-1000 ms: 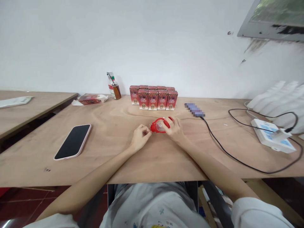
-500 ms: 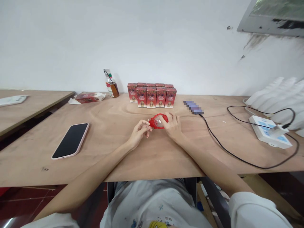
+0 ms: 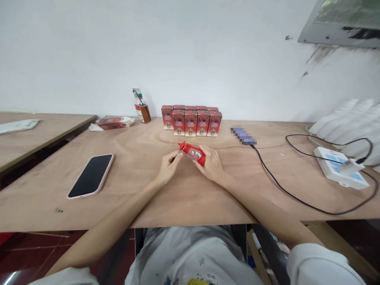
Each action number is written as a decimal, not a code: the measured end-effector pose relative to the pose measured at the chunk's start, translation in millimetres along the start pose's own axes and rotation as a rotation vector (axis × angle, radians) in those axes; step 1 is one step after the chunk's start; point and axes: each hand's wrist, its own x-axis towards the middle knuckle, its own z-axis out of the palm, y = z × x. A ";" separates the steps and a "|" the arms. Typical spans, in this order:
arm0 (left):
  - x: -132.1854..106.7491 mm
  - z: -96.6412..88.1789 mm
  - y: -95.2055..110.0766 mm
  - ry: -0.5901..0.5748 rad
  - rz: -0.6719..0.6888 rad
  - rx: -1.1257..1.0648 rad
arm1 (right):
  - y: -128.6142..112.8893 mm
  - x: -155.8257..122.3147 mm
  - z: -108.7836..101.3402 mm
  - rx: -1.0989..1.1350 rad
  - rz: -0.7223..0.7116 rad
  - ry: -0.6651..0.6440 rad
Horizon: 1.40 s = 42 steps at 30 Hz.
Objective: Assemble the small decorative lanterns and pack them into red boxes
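A small red lantern with a clear window lies on its side between my hands, its pointed red top toward the upper left. My right hand is wrapped round its base end, hiding part of it. At the top end, my left hand is closed in a pinch on what looks like the lantern's thin wire handle. Just beyond the hands, several small red boxes with a lantern picture stand upright in two rows.
A black-screened phone lies at the left. Behind it are an opened red box and a bottle of brown liquid. On the right, a blurred-out phone is cabled to a white power strip, beside stacked white objects.
The lantern has turned, so its top points up and left. My right hand has shifted its hold from the window side to round the base. The view has moved slightly.
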 end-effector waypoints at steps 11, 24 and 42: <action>-0.1 -4.0 -3.1 0.029 0.078 0.100 | 13.9 3.0 1.5 0.189 0.129 -0.165; -2.6 1.7 0.2 -0.357 0.031 0.288 | 5.5 0.7 -1.5 0.106 -0.227 -0.256; -5.3 3.5 0.6 -0.338 0.085 0.320 | 3.5 -2.7 -1.8 0.232 -0.108 -0.170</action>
